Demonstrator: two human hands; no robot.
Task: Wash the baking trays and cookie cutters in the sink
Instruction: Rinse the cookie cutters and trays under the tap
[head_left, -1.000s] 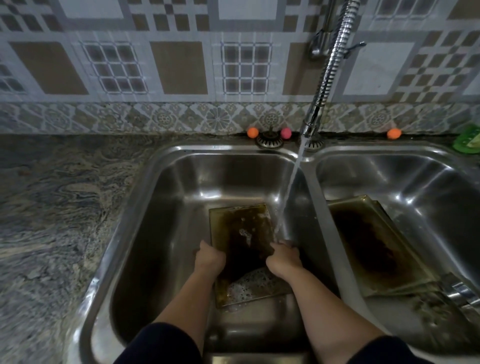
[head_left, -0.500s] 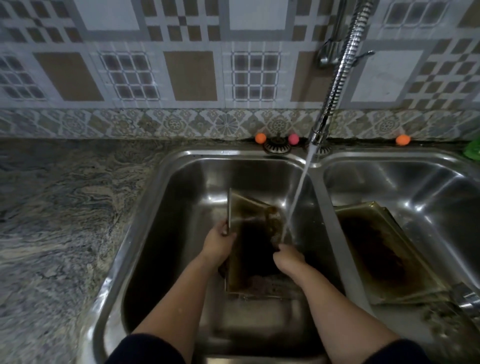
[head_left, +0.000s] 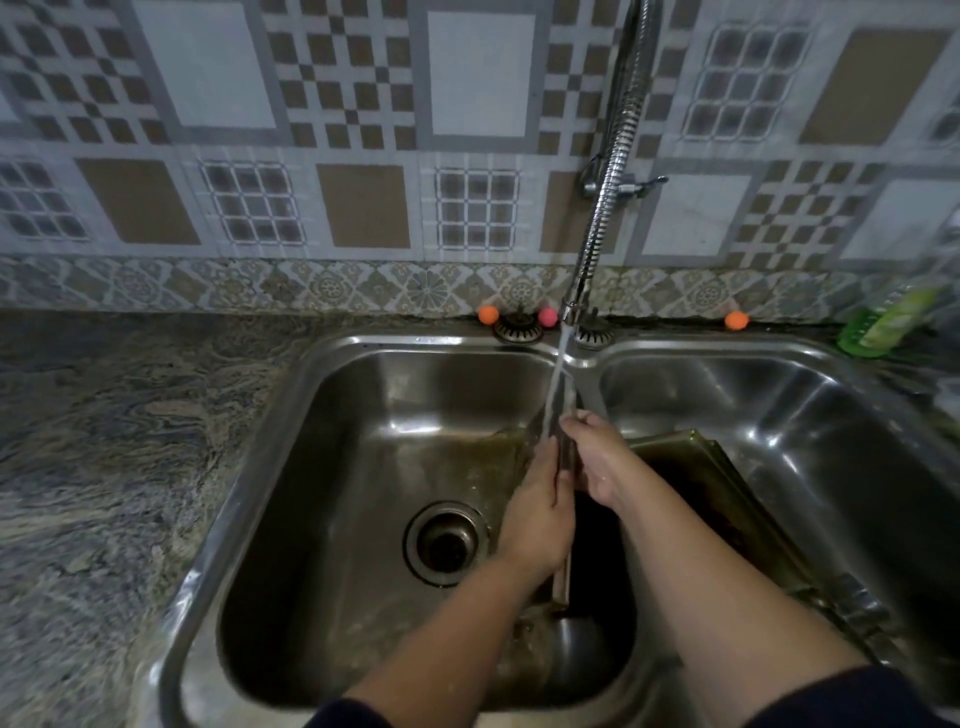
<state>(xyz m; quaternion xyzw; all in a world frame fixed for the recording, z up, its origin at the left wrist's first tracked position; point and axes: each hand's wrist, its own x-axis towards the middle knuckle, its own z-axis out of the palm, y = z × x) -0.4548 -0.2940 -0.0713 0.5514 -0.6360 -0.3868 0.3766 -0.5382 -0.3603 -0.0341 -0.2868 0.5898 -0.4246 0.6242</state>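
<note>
Head view: baking tray (head_left: 563, 519) stands on edge between both hands under water stream (head_left: 557, 395), long axis running away from person. Left hand (head_left: 535, 514) grips its left face, right hand (head_left: 597, 462) its right face and top edge.

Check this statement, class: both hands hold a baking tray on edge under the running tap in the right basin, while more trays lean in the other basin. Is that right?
Not quite. The head view shows the left hand and right hand holding the baking tray on edge under the tap's water stream in the left basin, not the right. The other trays lean in the right basin.
</note>
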